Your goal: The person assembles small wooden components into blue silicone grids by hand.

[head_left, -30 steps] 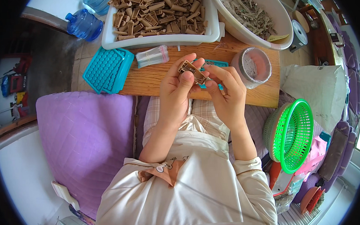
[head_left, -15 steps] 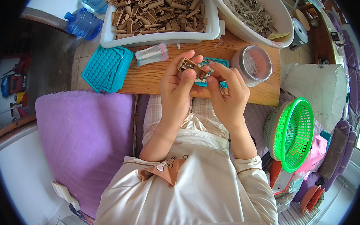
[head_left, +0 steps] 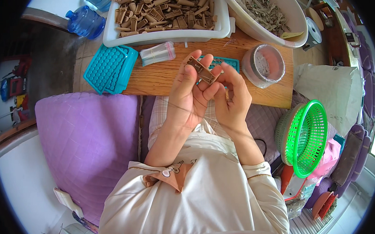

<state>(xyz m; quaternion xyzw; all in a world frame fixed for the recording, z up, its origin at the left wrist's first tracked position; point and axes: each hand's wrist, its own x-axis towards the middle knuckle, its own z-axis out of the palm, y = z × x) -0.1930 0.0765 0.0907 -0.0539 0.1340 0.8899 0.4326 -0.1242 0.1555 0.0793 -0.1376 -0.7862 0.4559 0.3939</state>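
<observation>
A small brown plastic casing (head_left: 202, 71), shaped like an open trough, is tilted in my left hand (head_left: 181, 96). My left thumb and fingers grip it by its edges, so its hollow inside faces up. Close to the casing's lower right end is my right hand (head_left: 233, 101), its fingers curled together; whatever sits between their tips is hidden. A thin dark strand crosses just below both hands. Behind the fingers lies a teal tray (head_left: 234, 64) with small pale pieces, partly covered by my hands.
A white bin (head_left: 171, 36) of brown casings and a pale basin (head_left: 251, 34) of metallic parts stand at the back. Stacked teal trays (head_left: 110, 70), clear plastic bags (head_left: 157, 54) and a round tub (head_left: 252, 74) are on the wooden table (head_left: 274, 92). A green basket (head_left: 298, 154) stands right.
The casing has turned so more of its hollow inside shows. My right hand has shifted slightly left and down, with its fingers more curled. A thin dark strand now shows below the hands.
</observation>
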